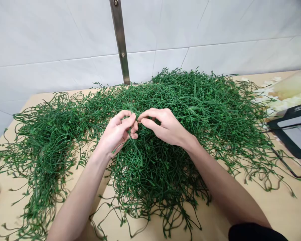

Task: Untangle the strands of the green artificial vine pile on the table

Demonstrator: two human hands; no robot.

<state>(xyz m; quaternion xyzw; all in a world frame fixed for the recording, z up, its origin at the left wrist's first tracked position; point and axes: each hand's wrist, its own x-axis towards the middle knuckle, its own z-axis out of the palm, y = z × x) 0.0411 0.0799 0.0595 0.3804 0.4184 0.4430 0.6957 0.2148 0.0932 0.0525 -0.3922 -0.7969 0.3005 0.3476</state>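
Note:
A large tangled heap of thin green plastic stems point(203, 110) covers most of the light wooden table point(278, 207). Both hands meet over the middle of the heap. My left hand point(117, 132) has its fingers curled and pinched on a few green stems. My right hand point(164, 125) faces it, fingertips pinched on the same small bunch of stems point(136, 142), which hangs down between the two hands. The fingertips of both hands touch or nearly touch.
A metal bar point(119, 40) runs up the white tiled wall behind the heap. At the right edge lie a dark device with pale keys point(297, 134) and a clear bag of pale pieces point(283, 92). Green stems trail over the table's left side.

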